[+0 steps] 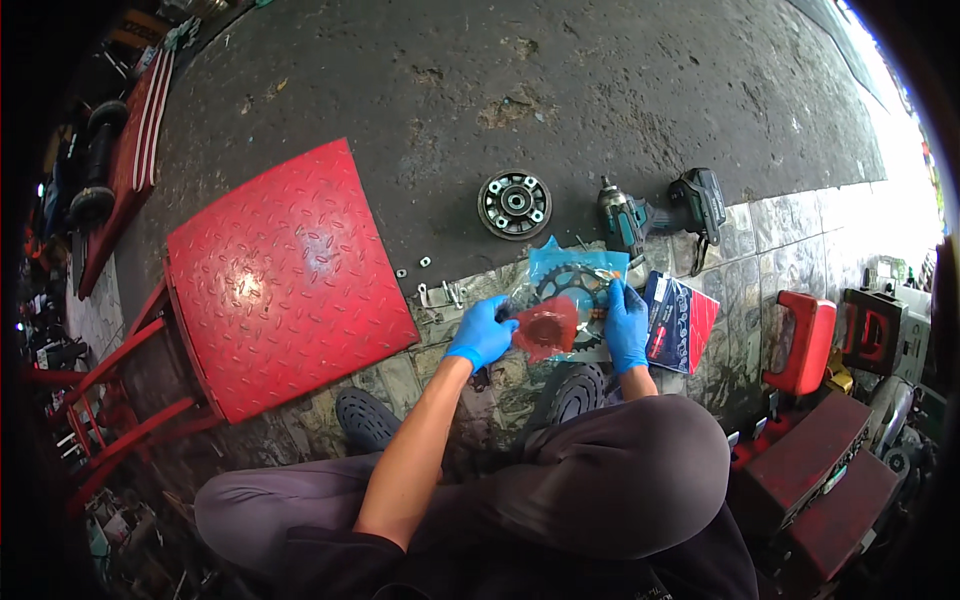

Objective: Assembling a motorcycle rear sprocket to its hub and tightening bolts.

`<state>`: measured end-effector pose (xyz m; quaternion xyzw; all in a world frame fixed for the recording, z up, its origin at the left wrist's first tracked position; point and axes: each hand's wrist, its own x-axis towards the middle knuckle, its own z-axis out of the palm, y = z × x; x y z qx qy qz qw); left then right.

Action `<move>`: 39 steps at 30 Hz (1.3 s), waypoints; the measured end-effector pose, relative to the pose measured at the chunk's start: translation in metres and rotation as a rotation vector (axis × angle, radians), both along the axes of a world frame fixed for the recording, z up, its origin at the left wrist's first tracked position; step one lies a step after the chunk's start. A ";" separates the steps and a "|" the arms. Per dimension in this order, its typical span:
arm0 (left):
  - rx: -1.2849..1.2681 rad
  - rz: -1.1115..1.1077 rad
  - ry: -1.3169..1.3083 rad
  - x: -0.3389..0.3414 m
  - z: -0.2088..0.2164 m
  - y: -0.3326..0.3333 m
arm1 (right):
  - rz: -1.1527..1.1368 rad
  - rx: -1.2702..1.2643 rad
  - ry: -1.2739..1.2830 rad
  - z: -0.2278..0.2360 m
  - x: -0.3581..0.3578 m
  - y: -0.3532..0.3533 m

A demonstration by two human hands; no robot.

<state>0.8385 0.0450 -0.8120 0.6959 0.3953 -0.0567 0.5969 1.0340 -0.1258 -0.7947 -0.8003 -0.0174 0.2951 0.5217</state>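
Observation:
Both my hands wear blue gloves. Between them is a clear plastic bag with a bluish edge (553, 258), and a dark toothed sprocket (572, 282) shows through it. A red plastic packet (548, 328) lies over the bag's near left part; something round shows faintly inside it. My left hand (483, 334) is closed, pinching the left edge of the red packet. On the other side, my right hand (627, 328) grips the bag's right edge, thumb and fingers together near its top. Just right of that hand, a dark blue and red printed package (680, 322) lies on the tiles.
Beyond the bag stand a round metal hub (514, 205) and a teal-black cordless impact wrench (655, 212). Small metal nuts (425, 262) and bolts (453, 294) lie left. A red tread-plate platform (290, 280) borders the left; red toolboxes (810, 455) stand at right.

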 end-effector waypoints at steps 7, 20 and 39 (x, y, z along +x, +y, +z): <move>0.029 -0.089 0.186 -0.032 -0.007 0.020 | -0.072 0.059 0.035 -0.008 0.025 -0.005; 0.256 -0.360 -0.014 0.080 0.056 0.033 | 0.581 0.044 -0.118 0.037 -0.026 0.022; 0.076 -0.265 -0.015 0.075 0.037 0.026 | 1.265 -0.096 -1.009 0.067 0.024 0.062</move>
